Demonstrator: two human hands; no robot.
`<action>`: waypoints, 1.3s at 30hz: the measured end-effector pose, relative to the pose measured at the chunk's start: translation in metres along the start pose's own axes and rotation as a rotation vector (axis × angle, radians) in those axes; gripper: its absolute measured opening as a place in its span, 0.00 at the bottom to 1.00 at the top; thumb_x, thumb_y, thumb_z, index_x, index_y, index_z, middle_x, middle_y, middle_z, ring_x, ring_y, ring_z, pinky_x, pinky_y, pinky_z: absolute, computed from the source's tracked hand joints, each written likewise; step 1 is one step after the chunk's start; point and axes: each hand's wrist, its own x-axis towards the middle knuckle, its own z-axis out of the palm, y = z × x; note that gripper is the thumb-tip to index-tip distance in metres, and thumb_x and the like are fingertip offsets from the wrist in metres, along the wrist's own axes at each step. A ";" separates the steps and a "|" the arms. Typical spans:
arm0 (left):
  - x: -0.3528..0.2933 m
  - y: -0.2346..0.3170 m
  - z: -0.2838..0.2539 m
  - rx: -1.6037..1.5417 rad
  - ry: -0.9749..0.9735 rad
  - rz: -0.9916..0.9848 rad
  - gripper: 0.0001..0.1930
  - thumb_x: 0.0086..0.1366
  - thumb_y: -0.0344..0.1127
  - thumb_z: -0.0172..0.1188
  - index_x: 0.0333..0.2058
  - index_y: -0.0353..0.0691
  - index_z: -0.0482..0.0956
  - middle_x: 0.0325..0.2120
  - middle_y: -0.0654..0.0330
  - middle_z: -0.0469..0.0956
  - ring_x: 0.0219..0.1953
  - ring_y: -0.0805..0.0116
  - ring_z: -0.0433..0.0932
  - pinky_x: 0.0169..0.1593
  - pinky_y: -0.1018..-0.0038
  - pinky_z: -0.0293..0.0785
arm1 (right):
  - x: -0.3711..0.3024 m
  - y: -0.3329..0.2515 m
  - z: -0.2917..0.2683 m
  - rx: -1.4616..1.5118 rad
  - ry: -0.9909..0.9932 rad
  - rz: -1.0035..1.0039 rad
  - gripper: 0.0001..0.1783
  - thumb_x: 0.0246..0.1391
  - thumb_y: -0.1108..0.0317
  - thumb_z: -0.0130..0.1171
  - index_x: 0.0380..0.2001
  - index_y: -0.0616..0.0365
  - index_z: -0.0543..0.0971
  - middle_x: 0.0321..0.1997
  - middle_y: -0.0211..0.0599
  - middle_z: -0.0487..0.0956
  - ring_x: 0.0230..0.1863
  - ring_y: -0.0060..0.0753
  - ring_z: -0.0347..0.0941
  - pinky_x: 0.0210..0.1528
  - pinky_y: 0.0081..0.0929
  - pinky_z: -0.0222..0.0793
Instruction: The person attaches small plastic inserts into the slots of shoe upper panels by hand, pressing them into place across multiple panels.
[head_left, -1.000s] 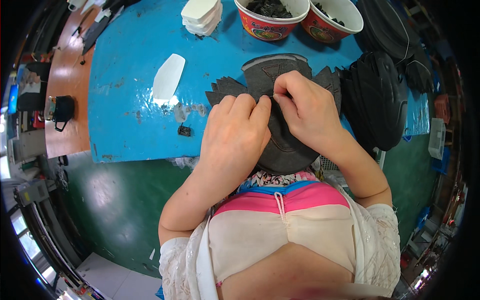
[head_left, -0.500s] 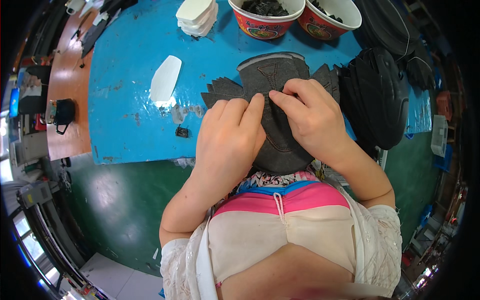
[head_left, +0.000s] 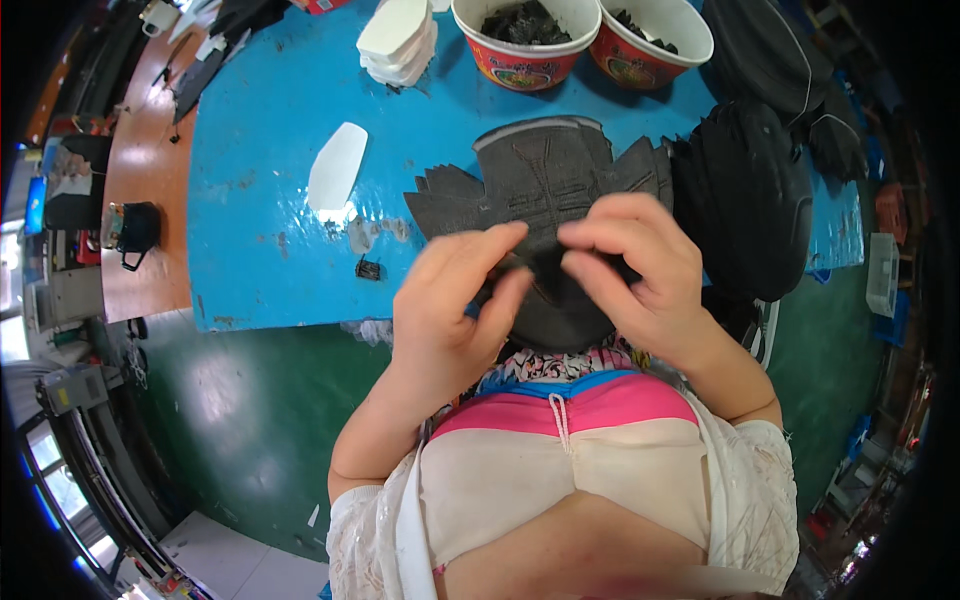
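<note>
A dark grey stitched panel (head_left: 545,160) of fabric or foam lies at the near edge of the blue table, in front of my body. Its top end is curved, with flap-like pieces fanned out at both sides. Over its middle, my left hand (head_left: 455,290) is curled loosely, thumb and forefinger apart. Facing it is my right hand (head_left: 645,265), also with thumb and forefinger parted. Both hands' fingertips are slightly blurred, and nothing plain shows in them. The hands partly cover the panel's lower half. Left of the panel sits a small black piece (head_left: 368,268).
Two red-and-white paper bowls (head_left: 528,68) (head_left: 650,55) hold black scraps at the back. A white stack of shaped pieces (head_left: 395,40) stands beside them; a single white piece (head_left: 337,167) lies nearer. Black moulded pieces (head_left: 755,200) are piled at the right. A dark mug (head_left: 135,230) stands on the brown table.
Both hands have lifted off the panel's centre and drawn back slightly toward me. Their pinched fingers have parted, uncovering more stitching.
</note>
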 end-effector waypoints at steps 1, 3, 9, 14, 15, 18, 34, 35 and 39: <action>-0.006 0.005 -0.002 -0.307 -0.047 -0.132 0.16 0.51 0.21 0.65 0.42 0.34 0.80 0.33 0.56 0.79 0.35 0.61 0.77 0.38 0.71 0.73 | -0.002 -0.006 -0.004 0.173 -0.087 0.099 0.10 0.46 0.78 0.67 0.35 0.60 0.81 0.37 0.37 0.77 0.33 0.31 0.76 0.33 0.23 0.71; -0.014 0.002 0.001 -0.679 -0.090 -0.094 0.15 0.53 0.19 0.67 0.41 0.34 0.80 0.39 0.55 0.81 0.40 0.64 0.79 0.42 0.75 0.75 | -0.010 -0.014 -0.005 0.411 -0.207 0.244 0.06 0.51 0.76 0.66 0.33 0.61 0.80 0.37 0.36 0.78 0.33 0.24 0.75 0.32 0.20 0.70; -0.025 0.000 0.006 -0.907 -0.092 -0.175 0.14 0.54 0.18 0.66 0.41 0.33 0.80 0.39 0.52 0.80 0.42 0.63 0.79 0.43 0.73 0.75 | -0.011 -0.019 -0.011 0.462 -0.278 0.350 0.05 0.52 0.76 0.64 0.33 0.61 0.78 0.35 0.35 0.76 0.31 0.22 0.74 0.31 0.19 0.69; -0.029 0.003 0.009 -1.038 -0.112 -0.279 0.14 0.54 0.18 0.66 0.41 0.33 0.80 0.38 0.53 0.80 0.43 0.63 0.79 0.43 0.73 0.75 | -0.014 -0.019 -0.012 0.328 -0.288 0.225 0.07 0.51 0.76 0.64 0.33 0.61 0.76 0.35 0.35 0.75 0.30 0.25 0.74 0.31 0.21 0.69; -0.029 0.003 0.009 -0.987 -0.115 -0.256 0.14 0.54 0.18 0.66 0.40 0.33 0.80 0.38 0.53 0.80 0.42 0.63 0.79 0.43 0.73 0.75 | -0.015 -0.018 -0.010 0.301 -0.276 0.189 0.08 0.51 0.76 0.64 0.32 0.60 0.75 0.34 0.35 0.75 0.29 0.26 0.73 0.31 0.22 0.69; -0.021 -0.001 0.007 -0.850 -0.112 -0.132 0.14 0.53 0.19 0.67 0.40 0.34 0.80 0.36 0.54 0.80 0.40 0.62 0.79 0.43 0.72 0.75 | -0.013 -0.020 -0.008 0.282 -0.296 0.174 0.07 0.51 0.77 0.61 0.32 0.60 0.73 0.33 0.34 0.74 0.28 0.26 0.71 0.31 0.23 0.68; -0.004 -0.015 0.012 0.033 0.002 0.285 0.14 0.42 0.20 0.64 0.31 0.38 0.76 0.33 0.58 0.79 0.37 0.56 0.77 0.40 0.66 0.74 | 0.031 0.022 0.007 -0.571 -0.244 -0.354 0.08 0.39 0.71 0.58 0.26 0.55 0.70 0.28 0.34 0.68 0.31 0.34 0.69 0.32 0.31 0.62; -0.003 -0.015 0.012 0.030 -0.007 0.287 0.14 0.42 0.20 0.64 0.31 0.38 0.76 0.34 0.57 0.79 0.37 0.56 0.78 0.40 0.66 0.74 | 0.032 0.022 0.007 -0.568 -0.246 -0.355 0.08 0.39 0.71 0.58 0.26 0.55 0.70 0.28 0.34 0.68 0.31 0.34 0.69 0.32 0.31 0.62; -0.002 -0.015 0.012 0.003 -0.028 0.263 0.15 0.42 0.19 0.63 0.32 0.37 0.76 0.33 0.57 0.79 0.37 0.56 0.78 0.39 0.66 0.74 | 0.034 0.015 0.005 -0.591 -0.345 -0.316 0.09 0.42 0.70 0.58 0.29 0.56 0.71 0.30 0.33 0.70 0.32 0.35 0.69 0.33 0.31 0.62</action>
